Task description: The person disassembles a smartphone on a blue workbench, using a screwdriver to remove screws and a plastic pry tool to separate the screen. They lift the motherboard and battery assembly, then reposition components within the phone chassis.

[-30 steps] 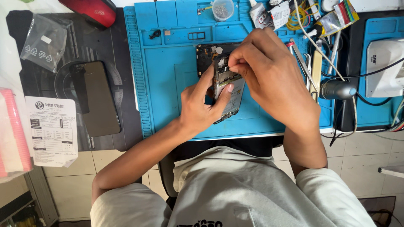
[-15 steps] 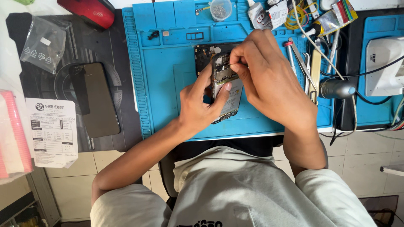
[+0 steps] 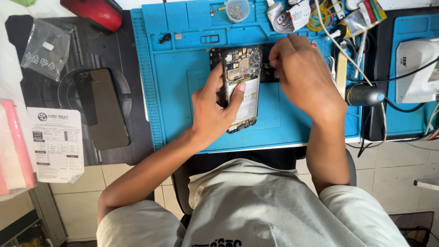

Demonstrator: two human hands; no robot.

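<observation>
Opened phone point(image 3: 241, 87) lies at the middle of the blue mat point(image 3: 178, 100). Left hand point(image 3: 214, 110) clasps its lower half, thumb on the battery. Right hand point(image 3: 302, 73), just right of the phone's top, has fingers pinched; contents cannot be told. Risk: thumb pressure could dent the battery.

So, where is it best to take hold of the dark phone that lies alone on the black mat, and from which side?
Grip the dark phone by its two long edges, coming straight down from above. It lies flat with its glossy face up, slightly tilted, and both long sides appear free on the black mat. A pinch across the narrow width probably suits; the left hand is nearer.
</observation>
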